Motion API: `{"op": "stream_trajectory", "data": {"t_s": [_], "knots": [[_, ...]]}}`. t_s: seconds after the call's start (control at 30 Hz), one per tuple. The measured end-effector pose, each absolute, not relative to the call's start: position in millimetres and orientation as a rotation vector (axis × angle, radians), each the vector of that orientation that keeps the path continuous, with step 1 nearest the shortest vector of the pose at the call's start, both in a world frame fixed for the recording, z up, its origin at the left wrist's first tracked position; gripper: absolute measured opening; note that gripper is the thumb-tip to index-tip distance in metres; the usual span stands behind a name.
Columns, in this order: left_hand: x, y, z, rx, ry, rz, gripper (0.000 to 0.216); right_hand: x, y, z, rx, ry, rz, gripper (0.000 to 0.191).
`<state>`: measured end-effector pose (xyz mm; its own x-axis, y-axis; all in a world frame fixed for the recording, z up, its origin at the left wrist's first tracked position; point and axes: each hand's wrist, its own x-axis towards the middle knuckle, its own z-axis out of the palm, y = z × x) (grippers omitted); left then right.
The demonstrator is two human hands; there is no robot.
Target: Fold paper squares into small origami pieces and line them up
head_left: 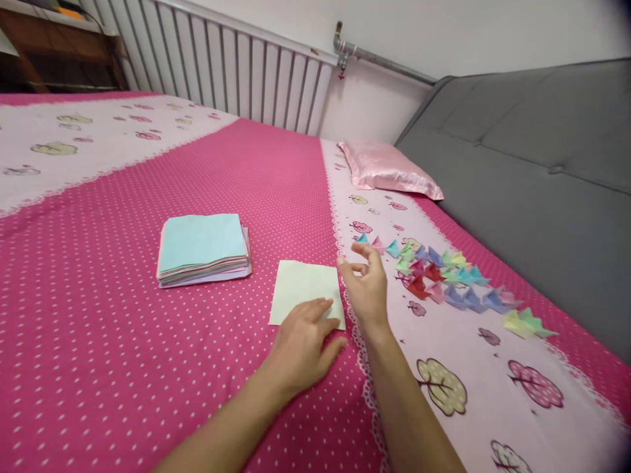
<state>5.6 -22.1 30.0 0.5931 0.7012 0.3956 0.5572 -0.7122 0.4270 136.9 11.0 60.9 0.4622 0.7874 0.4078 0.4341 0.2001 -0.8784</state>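
A pale yellow square sheet of paper (302,284) lies flat on the pink dotted bedspread (98,341). My left hand (300,345) rests on the sheet's near edge with its fingers stretched flat. My right hand (365,287) hovers just right of the sheet, fingers loosely curled and apart, holding nothing. To the left sits a stack of coloured paper squares (203,248) with a light blue sheet on top. On the right, several small folded paper figures (446,279) in many colours lie in a loose row.
A pink satin pillow (387,169) lies at the head of the bed. A grey padded headboard (532,177) runs along the right side. A white radiator (231,66) stands against the far wall, with a dark wooden piece of furniture (59,56) at the top left.
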Motion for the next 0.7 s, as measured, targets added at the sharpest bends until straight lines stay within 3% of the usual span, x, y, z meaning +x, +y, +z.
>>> {"op": "stream_trajectory", "data": {"t_s": [0.33,0.7], "knots": [[-20.5,15.0,0.5,2.774,1.294,0.551,0.054,98.4,7.8,23.8,-1.407,-2.163,0.459,0.052],[-20.9,12.9,-2.9,2.72,1.535,0.43,0.058,107.2,13.9,8.6,-1.687,-2.151,0.44,0.06]]}}
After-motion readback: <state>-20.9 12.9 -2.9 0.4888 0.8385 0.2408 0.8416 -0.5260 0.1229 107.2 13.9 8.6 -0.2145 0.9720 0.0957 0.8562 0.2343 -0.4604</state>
